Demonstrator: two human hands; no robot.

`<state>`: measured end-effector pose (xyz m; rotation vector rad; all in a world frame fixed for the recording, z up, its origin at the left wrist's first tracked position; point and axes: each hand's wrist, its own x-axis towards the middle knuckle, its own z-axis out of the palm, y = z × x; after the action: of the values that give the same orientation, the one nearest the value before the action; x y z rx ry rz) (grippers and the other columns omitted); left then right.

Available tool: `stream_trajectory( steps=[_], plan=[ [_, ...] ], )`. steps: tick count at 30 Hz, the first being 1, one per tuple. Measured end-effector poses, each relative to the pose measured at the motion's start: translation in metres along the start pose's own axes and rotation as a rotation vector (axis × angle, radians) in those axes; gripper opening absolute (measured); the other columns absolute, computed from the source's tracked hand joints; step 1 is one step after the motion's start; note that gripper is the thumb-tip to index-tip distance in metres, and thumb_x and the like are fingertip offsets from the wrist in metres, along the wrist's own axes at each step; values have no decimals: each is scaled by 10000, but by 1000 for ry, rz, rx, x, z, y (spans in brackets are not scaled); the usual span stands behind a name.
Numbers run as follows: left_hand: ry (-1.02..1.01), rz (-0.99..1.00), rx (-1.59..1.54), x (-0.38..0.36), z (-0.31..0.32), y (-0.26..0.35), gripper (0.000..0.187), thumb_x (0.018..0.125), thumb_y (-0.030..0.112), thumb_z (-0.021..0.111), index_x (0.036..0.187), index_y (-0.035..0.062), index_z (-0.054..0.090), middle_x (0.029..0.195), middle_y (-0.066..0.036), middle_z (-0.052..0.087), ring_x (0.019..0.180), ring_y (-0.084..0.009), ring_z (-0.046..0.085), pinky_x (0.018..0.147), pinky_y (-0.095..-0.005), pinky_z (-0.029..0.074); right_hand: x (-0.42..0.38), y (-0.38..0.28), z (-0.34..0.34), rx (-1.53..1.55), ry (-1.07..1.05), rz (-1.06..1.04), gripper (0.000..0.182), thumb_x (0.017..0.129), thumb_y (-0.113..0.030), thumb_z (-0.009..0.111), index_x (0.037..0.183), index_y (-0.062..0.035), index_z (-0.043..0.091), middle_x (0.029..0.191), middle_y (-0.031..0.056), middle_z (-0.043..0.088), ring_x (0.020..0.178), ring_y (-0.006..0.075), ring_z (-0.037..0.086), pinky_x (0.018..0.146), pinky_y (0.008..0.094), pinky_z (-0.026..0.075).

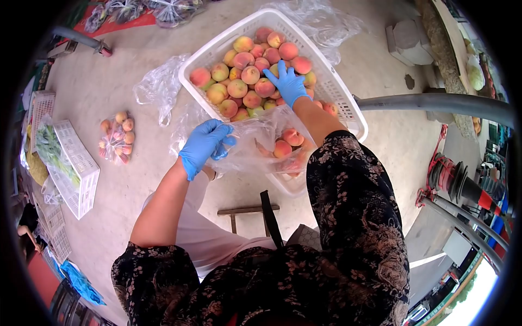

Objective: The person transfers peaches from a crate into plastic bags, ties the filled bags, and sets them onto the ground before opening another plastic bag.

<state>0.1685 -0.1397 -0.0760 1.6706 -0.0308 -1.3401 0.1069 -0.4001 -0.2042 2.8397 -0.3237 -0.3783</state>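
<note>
Right now my right hand [288, 82] lies spread on the peaches [247, 81] heaped in the crate [340, 95]. Nearer me, just below the crate's edge, my left hand [205, 144] pinches the bag [255, 149] open.

bagged peaches [116, 137], side crate [76, 168], wooden stool [247, 211]

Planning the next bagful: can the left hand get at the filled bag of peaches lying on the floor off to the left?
Probably not as things stand: the left hand holds the open plastic bag, and the filled bag lies well apart.
</note>
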Motion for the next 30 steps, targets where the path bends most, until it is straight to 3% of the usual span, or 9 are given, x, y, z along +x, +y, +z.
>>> stream_trajectory(
  steps=[4, 7, 10, 13, 17, 22, 25, 28, 30],
  plan=[
    [-7, 39, -4, 1, -1, -1, 203, 861, 228, 552, 938, 40, 570, 771, -73, 627, 504, -98, 501, 452, -227, 401, 6, 8, 30, 242, 48, 59, 876, 668, -150, 697, 1372, -331, 208, 1356, 187, 207, 980, 332, 514, 704, 486, 507],
    [5, 51, 7, -3, 3, 3, 205, 857, 228, 555, 938, 41, 570, 766, -72, 623, 507, -101, 503, 453, -231, 401, -17, 25, 25, 830, 291, 224, 815, 702, -128, 676, 1368, -250, 223, 1337, 193, 241, 1031, 352, 506, 682, 486, 526],
    [13, 31, -12, -2, 5, 2, 206, 852, 234, 562, 929, 43, 574, 767, -51, 615, 559, -95, 516, 485, -225, 410, -56, 58, -14, 1940, 286, 454, 767, 723, -161, 667, 1354, -153, 231, 1287, 186, 325, 1078, 359, 498, 674, 452, 545],
    [67, 77, -1, -3, 6, 0, 191, 870, 208, 540, 939, 38, 592, 815, -16, 611, 671, -79, 541, 568, -211, 433, -111, 83, -64, 2563, -102, -122, 830, 725, -213, 672, 1380, -99, 174, 1246, 180, 387, 1079, 342, 510, 689, 407, 552],
    [70, 190, -32, -3, 9, -4, 225, 850, 240, 573, 966, 47, 588, 778, 4, 588, 675, -67, 531, 567, -211, 424, -155, 33, -76, 2580, -649, -304, 894, 725, -216, 662, 1413, -106, 102, 1280, 148, 373, 1070, 330, 506, 753, 407, 529],
    [-65, 77, -492, -28, 31, 9, 200, 867, 215, 547, 971, 49, 589, 711, 24, 541, 599, -50, 479, 544, -203, 401, -134, -36, -37, 1963, -770, 518, 735, 750, -175, 658, 1338, -83, 227, 1323, 123, 294, 1194, 287, 374, 750, 408, 528],
    [-111, -1, -460, -27, 21, 2, 177, 871, 211, 533, 930, 53, 585, 648, 42, 485, 544, -46, 420, 498, -189, 359, -131, -58, -35, 1502, -303, 542, 474, 778, -183, 626, 1195, -52, 442, 1171, 132, 473, 1061, 234, 496, 688, 359, 521],
    [-50, -22, -437, -13, 7, -8, 154, 867, 213, 530, 881, 67, 579, 596, 56, 426, 503, -45, 361, 452, -194, 306, -104, -28, -41, 1368, -258, 115, 216, 788, -171, 607, 944, -21, 594, 870, 126, 601, 812, 209, 591, 607, 309, 488],
    [-38, -41, -423, -6, -1, -11, 148, 863, 214, 529, 862, 74, 577, 578, 59, 407, 487, -46, 339, 436, -200, 281, -85, -16, -107, 1411, 275, 126, 164, 800, -174, 592, 794, -13, 623, 708, 119, 615, 565, 208, 567, 581, 314, 459]
  ],
)
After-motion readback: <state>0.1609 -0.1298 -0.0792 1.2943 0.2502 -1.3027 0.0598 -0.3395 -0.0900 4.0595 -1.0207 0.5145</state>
